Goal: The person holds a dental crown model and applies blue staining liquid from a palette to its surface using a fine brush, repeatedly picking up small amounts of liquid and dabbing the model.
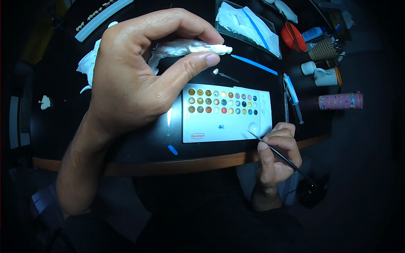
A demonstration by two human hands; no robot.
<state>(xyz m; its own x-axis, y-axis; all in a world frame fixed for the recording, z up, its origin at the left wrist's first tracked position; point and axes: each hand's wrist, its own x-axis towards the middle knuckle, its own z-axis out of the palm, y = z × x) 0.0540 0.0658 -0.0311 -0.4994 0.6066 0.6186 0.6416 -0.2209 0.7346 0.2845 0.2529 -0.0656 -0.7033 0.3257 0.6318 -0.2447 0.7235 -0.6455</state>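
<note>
My left hand (pixel 130 71) is raised over the table, pinching a lumpy white piece (pixel 190 47) between thumb and fingers. A small tooth-like tip sticks out past the fingertips; whether the rest is crumpled tissue or plaster is unclear. At the front right, my right hand (pixel 278 154) grips a thin dark paintbrush (pixel 291 163) like a pen. Its tip meets the white paint palette (pixel 236 134) near a round shallow well (pixel 253 127). Rows of small coloured paint pots fill the palette's upper part. A blue dab (pixel 221 127) marks its bare surface.
A tooth crown (pixel 215 71) on a thin stick and a blue strip (pixel 255 65) lie behind the palette. To the right are a syringe (pixel 291 89), a pink bottle (pixel 341 101), a white cup (pixel 327 77) and a red bowl (pixel 293 37). A tissue-lined tray (pixel 276 52) stands behind.
</note>
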